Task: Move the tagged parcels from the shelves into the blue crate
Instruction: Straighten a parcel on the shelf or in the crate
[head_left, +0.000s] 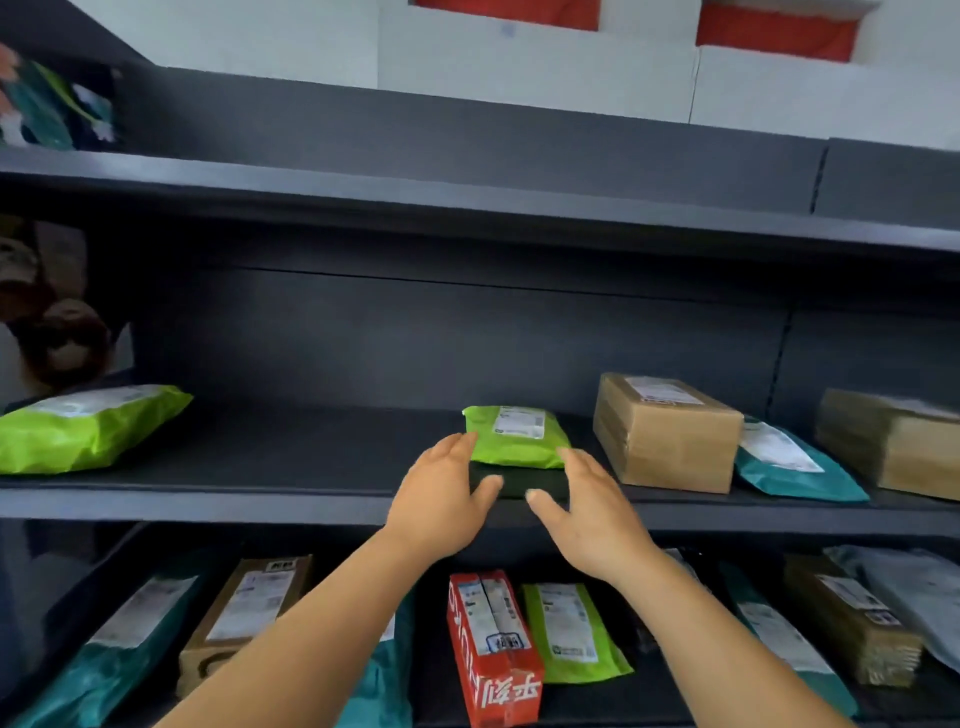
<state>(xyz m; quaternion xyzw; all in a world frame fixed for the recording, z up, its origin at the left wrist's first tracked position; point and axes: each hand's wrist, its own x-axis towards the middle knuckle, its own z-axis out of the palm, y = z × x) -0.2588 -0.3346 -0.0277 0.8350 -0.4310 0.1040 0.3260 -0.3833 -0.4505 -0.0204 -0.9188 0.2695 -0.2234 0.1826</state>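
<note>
Left hand: I am pressing my open grip, fingers straight, against the left side of the parcels.
Right hand: I am bracketing their right side, grip wide, holding nothing.
Green parcel: lying on a black parcel, middle shelf, near edge.

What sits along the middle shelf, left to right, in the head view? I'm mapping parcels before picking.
Large green mailer → small green mailer atop a dark parcel, between the left hand and right hand → cardboard box → teal mailer → second cardboard box.
</note>
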